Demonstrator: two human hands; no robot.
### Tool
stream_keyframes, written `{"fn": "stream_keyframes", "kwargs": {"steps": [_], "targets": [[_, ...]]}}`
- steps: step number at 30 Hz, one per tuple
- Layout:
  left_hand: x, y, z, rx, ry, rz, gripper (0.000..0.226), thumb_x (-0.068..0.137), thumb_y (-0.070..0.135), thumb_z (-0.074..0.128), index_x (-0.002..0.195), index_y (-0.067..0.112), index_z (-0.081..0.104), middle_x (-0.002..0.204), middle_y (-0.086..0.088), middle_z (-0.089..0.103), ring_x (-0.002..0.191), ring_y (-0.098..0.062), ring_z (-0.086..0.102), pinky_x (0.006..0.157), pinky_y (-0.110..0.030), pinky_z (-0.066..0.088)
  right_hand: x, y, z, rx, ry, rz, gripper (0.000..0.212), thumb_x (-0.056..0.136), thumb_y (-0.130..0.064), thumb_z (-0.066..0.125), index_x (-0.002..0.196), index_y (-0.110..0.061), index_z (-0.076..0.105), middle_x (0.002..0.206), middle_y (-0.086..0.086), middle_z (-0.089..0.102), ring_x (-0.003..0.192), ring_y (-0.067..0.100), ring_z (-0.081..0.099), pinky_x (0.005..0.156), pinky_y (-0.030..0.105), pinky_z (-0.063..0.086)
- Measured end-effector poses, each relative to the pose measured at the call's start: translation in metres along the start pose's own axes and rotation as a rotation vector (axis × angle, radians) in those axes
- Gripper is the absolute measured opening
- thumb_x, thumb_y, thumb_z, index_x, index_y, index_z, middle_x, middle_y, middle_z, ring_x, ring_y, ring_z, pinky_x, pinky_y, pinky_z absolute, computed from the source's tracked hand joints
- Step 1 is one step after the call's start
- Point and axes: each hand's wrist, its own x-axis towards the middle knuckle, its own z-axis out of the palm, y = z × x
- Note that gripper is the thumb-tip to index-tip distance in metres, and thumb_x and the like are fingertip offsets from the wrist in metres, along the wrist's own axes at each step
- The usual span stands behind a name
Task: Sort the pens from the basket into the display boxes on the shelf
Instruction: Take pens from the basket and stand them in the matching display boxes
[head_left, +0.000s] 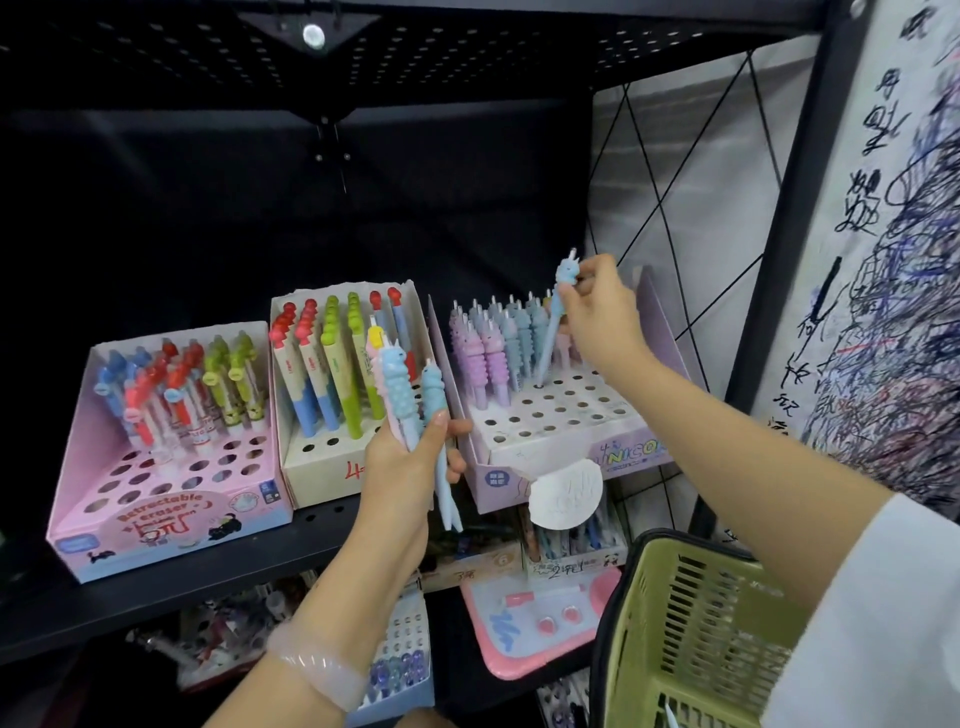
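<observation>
Above shelf (156, 582), right hand (602, 317) raised (fingers (569, 301) pinching pen (551, 332)).

Three cardboard display boxes (171, 457) stand on the black metal shelf (156, 587). One green plastic basket (696, 634) hangs below it. Two hands hold pens.

I can read "Retractable eraser" on the pink box (171, 514) at the shelf's left end. The purple box (571, 457) says "UNICOR". The middle box (322, 470) shows a red "4".
</observation>
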Motion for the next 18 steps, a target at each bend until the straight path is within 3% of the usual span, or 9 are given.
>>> {"fn": "stream_keyframes", "kwargs": {"steps": [4,9,14,18], "targets": [[0.001,0.000,-0.003,0.000,0.008,0.003,0.009,0.094,0.009,0.048,0.095,0.015,0.055,0.068,-0.002,0.069,0.040,-0.007,0.045,0.041,-0.019,0.042,0.005,0.006,0.007,-0.141,0.009,-0.114,0.013,0.095,-0.019,0.050,0.104,-0.012,0.045,0.072,-0.014,0.048,0.063,0.002,0.048,0.065,0.033,0.045],[0.002,-0.003,-0.004,-0.005,-0.010,0.000,0.008,0.095,0.009,0.048,0.096,0.012,0.055,0.069,-0.002,0.068,0.040,-0.008,0.045,0.042,-0.019,0.042,0.003,0.004,0.015,-0.235,-0.019,-0.171,0.016,0.094,-0.018,0.050,0.107,-0.008,0.046,0.072,-0.011,0.047,0.076,0.019,0.052,0.074,0.035,0.043],[0.002,-0.003,-0.008,-0.015,-0.038,0.008,0.008,0.094,0.009,0.047,0.094,0.014,0.054,0.071,-0.003,0.067,0.040,-0.006,0.043,0.042,-0.019,0.041,-0.001,0.012,0.021,-0.316,-0.058,-0.157,0.021,0.095,-0.020,0.048,0.111,-0.007,0.045,0.067,-0.008,0.045,0.078,0.018,0.044,0.078,0.038,0.038],[0.001,-0.002,-0.008,-0.001,-0.046,0.035,0.009,0.095,0.009,0.046,0.092,0.015,0.052,0.070,-0.001,0.067,0.039,-0.006,0.042,0.041,-0.019,0.040,0.003,0.012,0.022,-0.415,-0.177,-0.083,0.025,0.095,-0.020,0.048,0.113,-0.003,0.044,0.082,0.006,0.053,0.084,0.022,0.045,0.084,0.041,0.041]]}}
